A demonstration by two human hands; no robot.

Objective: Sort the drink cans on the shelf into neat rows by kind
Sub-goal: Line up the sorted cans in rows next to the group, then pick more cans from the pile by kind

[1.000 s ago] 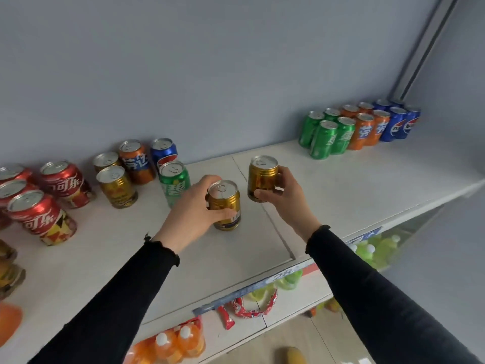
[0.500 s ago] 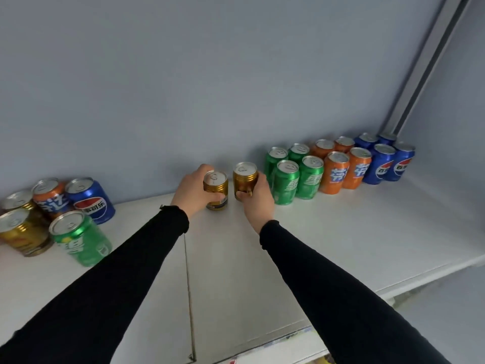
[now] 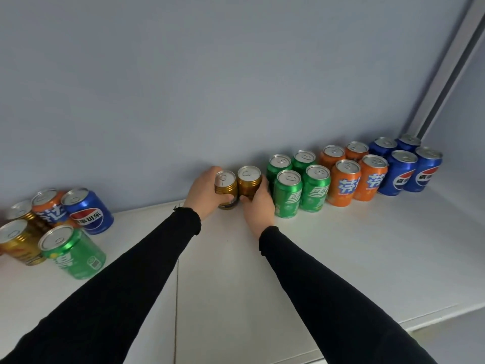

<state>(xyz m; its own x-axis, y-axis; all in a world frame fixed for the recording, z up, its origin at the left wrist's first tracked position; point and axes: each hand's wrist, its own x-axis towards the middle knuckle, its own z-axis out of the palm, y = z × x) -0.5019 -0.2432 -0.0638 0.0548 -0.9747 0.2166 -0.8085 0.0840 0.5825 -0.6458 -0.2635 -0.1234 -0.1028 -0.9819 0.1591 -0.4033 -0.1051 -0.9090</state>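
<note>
1. The left hand (image 3: 203, 191) is wrapped round a small gold metal can (image 3: 226, 189), thumb across its front; the palm hides the can's left side, and its base is hard to make out.
2. The right hand (image 3: 258, 202) grips a second gold can (image 3: 248, 181) from the right; its lower half is covered by the fingers, so whether it rests on the white shelf (image 3: 341, 258) cannot be told.
3. The two gold cans stand upright, just beside each other near the grey back wall (image 3: 210, 74), immediately left of the sorted block.
4. That block runs rightward in pairs, two deep: four green cans (image 3: 288, 197), four orange cans (image 3: 344, 182), four blue cans (image 3: 400, 173). The rear cans show little more than their silver lids.
5. At far left a loose cluster stands well apart: a blue cola can (image 3: 88, 211), a green can (image 3: 74, 254), an orange can (image 3: 49, 208) partly hidden behind them, and two gold cans (image 3: 15, 243), one cut by the frame edge.
6. Black sleeves (image 3: 328, 285) cover both forearms.
7. Open shelf lies between the cluster and the hands, and in front of the sorted rows to the front edge at lower right; a seam (image 3: 176, 298) divides the shelf boards.
</note>
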